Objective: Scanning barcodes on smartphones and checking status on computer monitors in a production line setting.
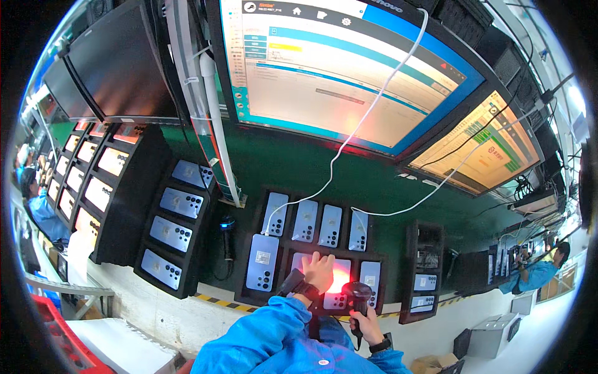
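My right hand [367, 325] grips a black handheld barcode scanner [356, 290] by its handle. Red light from the scanner falls on a light-blue phone [336, 302] that lies back up in a black foam tray [240, 290]. Over the phones just left of that glow is my left hand [318, 272], its fingers apart and bent downward. It partly covers the phone beneath it, and whether the fingertips touch is hard to tell. Labelled phones lie on both sides, a large one [259, 262] at the left and another [370, 283] at the right.
Behind them stands a row of phones, with white cables [339, 149] running up across a large monitor [336, 81]. A black phone rack [198, 246] and another scanner [228, 240] stand left. To the right are a small tray [409, 298] and a co-worker [537, 275].
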`<state>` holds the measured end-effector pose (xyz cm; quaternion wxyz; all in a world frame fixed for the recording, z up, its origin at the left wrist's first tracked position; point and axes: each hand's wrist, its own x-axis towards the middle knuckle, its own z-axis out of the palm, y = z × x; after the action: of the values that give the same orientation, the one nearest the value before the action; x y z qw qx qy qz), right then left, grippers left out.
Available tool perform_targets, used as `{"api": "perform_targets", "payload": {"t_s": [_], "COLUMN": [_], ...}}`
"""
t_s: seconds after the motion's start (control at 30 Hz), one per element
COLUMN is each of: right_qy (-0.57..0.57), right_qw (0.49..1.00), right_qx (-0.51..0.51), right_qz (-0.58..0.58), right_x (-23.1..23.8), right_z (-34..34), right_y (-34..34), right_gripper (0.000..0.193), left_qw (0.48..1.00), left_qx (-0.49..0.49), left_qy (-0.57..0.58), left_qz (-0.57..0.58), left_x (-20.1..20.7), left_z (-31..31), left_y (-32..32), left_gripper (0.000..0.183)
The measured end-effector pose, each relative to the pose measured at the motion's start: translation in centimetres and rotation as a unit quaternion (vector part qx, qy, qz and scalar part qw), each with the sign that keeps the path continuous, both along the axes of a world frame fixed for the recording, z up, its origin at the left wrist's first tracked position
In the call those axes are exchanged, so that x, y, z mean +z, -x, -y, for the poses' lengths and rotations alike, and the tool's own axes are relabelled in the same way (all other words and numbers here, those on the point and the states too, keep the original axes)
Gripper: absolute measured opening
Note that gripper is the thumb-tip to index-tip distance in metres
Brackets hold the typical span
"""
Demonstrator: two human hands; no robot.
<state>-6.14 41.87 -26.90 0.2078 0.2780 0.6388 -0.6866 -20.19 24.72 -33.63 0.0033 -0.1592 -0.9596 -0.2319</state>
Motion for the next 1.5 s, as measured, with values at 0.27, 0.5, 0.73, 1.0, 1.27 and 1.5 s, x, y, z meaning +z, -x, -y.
{"api": "perform_targets", "payload": {"t_s": [0.27,0.5,0.73,1.0,1.27,1.5], "right_qy": [0.059,-0.038,-0.345,-0.388,-0.565,-0.581], "right_qw": [0.998,0.990,0.926,0.897,0.738,0.697], "right_qx": [-0.010,-0.112,-0.093,0.064,0.364,0.421], "right_qz": [0.024,-0.075,-0.119,-0.204,-0.063,-0.011], "right_x": [1.6,0.6,-18.2,-12.1,-15.8,-14.1], "right_z": [-2.7,-11.4,-20.8,-14.1,-11.7,-9.8], "right_y": [0.9,5.9,9.9,22.7,28.3,28.4], "right_gripper": [0.028,0.031,0.040,0.027,0.034,0.044], "left_qw": [0.999,0.994,0.951,0.888,0.874,0.865], "left_qx": [0.009,0.080,0.152,0.098,0.033,-0.008], "left_qy": [-0.013,-0.027,-0.236,-0.352,-0.367,-0.383], "left_qz": [0.028,0.072,0.132,0.279,0.316,0.325], "left_x": [2.1,2.5,4.5,6.3,9.9,9.2], "left_z": [0.2,-0.9,-3.6,-0.5,0.6,1.2], "left_y": [0.5,0.0,-0.1,-0.3,-1.5,-2.3], "left_gripper": [0.025,0.030,0.039,0.031,0.031,0.029]}}
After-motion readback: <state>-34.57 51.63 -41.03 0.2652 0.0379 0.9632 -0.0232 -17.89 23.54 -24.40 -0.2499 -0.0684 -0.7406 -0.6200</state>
